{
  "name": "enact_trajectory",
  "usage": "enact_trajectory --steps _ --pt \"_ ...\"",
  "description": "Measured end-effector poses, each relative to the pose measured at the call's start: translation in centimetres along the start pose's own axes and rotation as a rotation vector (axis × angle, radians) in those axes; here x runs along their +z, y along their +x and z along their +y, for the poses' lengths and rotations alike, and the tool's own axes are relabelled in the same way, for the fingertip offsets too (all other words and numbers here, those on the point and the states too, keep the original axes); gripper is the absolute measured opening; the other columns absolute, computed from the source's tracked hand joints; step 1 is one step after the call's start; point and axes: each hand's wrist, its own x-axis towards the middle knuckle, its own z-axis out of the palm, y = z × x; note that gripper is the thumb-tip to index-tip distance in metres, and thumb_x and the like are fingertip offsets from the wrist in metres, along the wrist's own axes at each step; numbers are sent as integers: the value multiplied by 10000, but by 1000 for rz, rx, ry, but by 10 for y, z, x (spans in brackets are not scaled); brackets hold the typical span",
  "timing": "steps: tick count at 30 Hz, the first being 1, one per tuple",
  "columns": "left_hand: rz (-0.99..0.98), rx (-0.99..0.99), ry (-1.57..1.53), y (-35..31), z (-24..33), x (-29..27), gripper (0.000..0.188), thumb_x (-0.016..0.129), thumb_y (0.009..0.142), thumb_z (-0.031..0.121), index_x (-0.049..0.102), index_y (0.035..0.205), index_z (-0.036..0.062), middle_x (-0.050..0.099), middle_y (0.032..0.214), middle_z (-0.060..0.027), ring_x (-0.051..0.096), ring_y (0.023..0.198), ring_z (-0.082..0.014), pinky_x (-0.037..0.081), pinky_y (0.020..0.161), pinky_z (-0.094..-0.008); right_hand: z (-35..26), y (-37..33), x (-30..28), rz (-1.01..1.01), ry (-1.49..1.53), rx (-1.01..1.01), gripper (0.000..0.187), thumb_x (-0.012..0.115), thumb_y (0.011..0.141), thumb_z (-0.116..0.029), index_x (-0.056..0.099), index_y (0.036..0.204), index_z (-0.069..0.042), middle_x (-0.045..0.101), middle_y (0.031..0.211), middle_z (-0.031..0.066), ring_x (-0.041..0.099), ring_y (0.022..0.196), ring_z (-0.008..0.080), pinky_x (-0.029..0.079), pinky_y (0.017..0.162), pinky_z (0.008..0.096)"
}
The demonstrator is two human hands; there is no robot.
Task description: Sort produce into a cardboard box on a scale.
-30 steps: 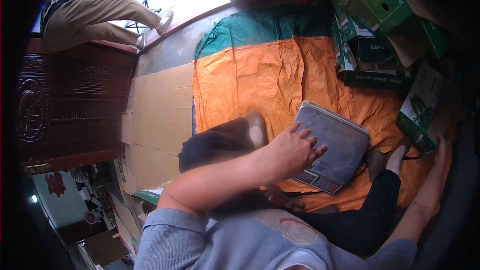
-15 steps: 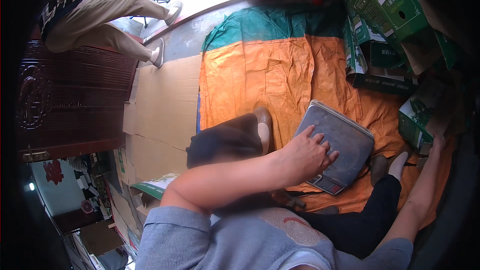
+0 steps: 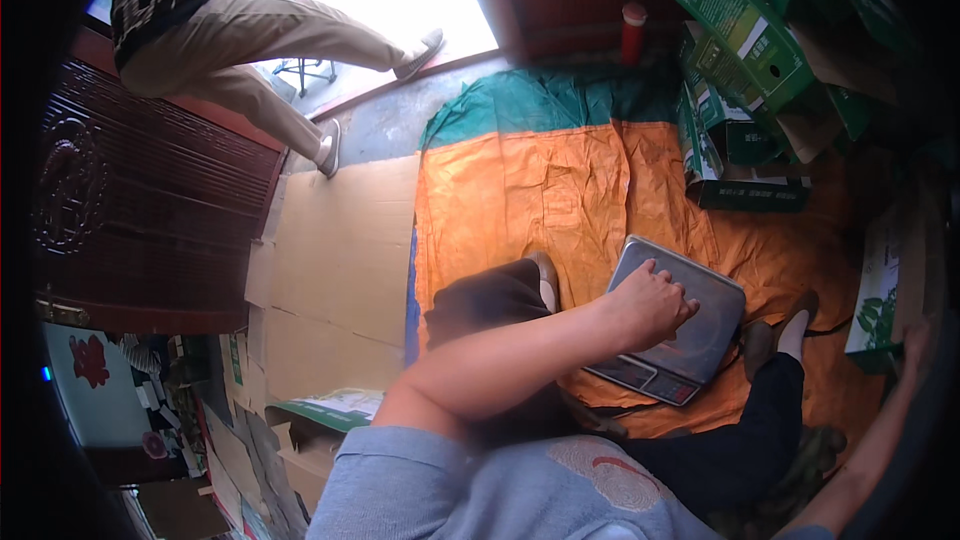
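A grey flat-topped electronic scale (image 3: pixel 700 315) lies tilted on the orange tarp in front of me. Above its plate is my left hand (image 3: pixel 655 308), fingers slightly bent and apart, holding nothing. Whether the fingertips touch the plate I cannot tell. At the far right my right hand (image 3: pixel 915 342) grips the lower end of a green and white cardboard carton (image 3: pixel 878 290), which stands beside the tarp's dim edge. Part of that hand fades into shadow.
Several green cartons (image 3: pixel 745 50) are heaped at the upper right, near a red flask (image 3: pixel 633 35). Flattened cardboard (image 3: pixel 340 230) covers the floor on the left. An open carton (image 3: pixel 310 440) sits by my left elbow. Another person's legs (image 3: pixel 300 30) are at the doorway.
The carton at my right hand has moved outward to the right, together with that hand. My left hand stays over the scale, its fingers slightly more bent. The view has shifted.
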Motion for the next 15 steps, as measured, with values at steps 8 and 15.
enact_trajectory --steps 8,15 --pt "38 -10 9 -1 17 -8 584 700 899 380 562 1425 165 692 1217 -112 626 1193 -283 463 1032 -429 31 -165 -159 14 -350 5 502 717 843 -93 590 1325 -39 664 1182 236 627 1121 413 494 963 489" --pt "13 -47 -3 5 17 -22 569 666 937 352 523 1450 152 693 1186 -153 666 1083 -349 531 926 -459 -13 -284 -284 21 -477 -98 403 704 866 -93 652 1260 -28 660 1057 240 586 1076 424 467 934 490"
